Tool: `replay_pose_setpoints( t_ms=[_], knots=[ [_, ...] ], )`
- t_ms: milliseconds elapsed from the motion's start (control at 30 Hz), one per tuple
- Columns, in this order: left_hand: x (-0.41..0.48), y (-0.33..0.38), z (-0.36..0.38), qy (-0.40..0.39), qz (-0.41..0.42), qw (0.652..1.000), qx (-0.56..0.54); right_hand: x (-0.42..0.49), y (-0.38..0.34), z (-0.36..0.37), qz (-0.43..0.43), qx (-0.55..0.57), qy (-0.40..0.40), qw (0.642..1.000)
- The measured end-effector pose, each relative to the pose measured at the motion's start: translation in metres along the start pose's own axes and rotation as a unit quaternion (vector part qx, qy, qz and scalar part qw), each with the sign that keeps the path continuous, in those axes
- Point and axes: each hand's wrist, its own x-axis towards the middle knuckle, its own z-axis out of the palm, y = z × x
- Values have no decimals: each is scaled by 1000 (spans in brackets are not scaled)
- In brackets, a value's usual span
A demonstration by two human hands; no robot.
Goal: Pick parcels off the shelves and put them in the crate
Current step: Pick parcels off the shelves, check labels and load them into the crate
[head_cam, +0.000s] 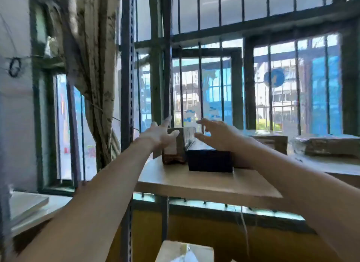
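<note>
Two parcels stand side by side on a wooden shelf board (194, 181): a tall brown parcel (175, 154) on the left and a low dark box (210, 160) on the right. My left hand (159, 134) reaches up with spread fingers and touches the brown parcel's left upper edge. With its fingers apart, my right hand (216, 134) hovers just above the dark box's top, holding nothing. No crate is in view.
More wrapped parcels (327, 145) and a cardboard box (272, 142) lie further right on the shelf. A slotted metal upright (127, 105) stands at the shelf's left. Barred windows are behind. A cardboard box (185, 251) sits below; flat white boards (29, 205) lie at the left.
</note>
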Motion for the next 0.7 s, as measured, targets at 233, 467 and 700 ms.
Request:
replay_pose_setpoints(
  t_ms=[233,467,700],
  knots=[
    [78,-26,33,-19,-20,974,-224,67,6,44,75,101,-100,987],
    [96,-27,57,53,119,924,-360,100,-3,72,92,233,-49,967],
    [92,-27,55,134,215,830,-497,95,5,77,1,296,175,939]
  ],
)
